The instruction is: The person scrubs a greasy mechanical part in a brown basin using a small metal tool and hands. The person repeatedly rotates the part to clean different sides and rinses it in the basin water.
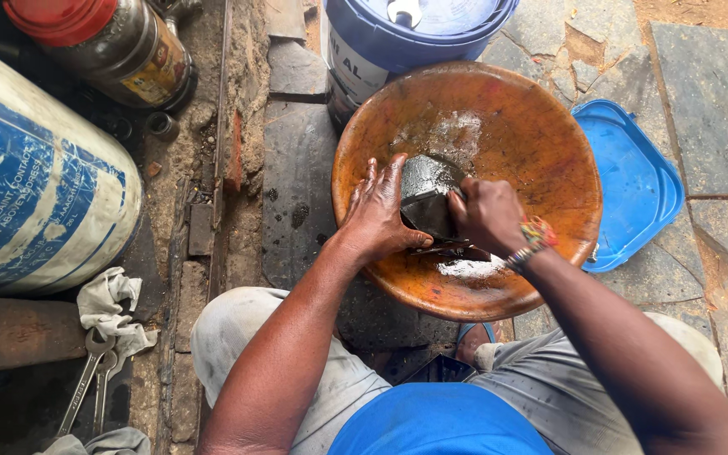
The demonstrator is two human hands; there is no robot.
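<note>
Orange basin (541,135) rests on cracked stone paving (718,109) beside a blue lid (634,185).

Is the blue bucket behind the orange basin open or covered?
Open: the blue plastic bucket shows its inside from above, and a blue plastic lid lies on the stone floor beside the round orange basin.

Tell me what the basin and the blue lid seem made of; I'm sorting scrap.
The basin looks like metal, rust-orange and worn, with wet glare near its middle; it could be painted. The blue lid looks like moulded plastic: even colour, smooth sheen, raised rim. The dark piece under both hands looks oily; material unclear.
</note>
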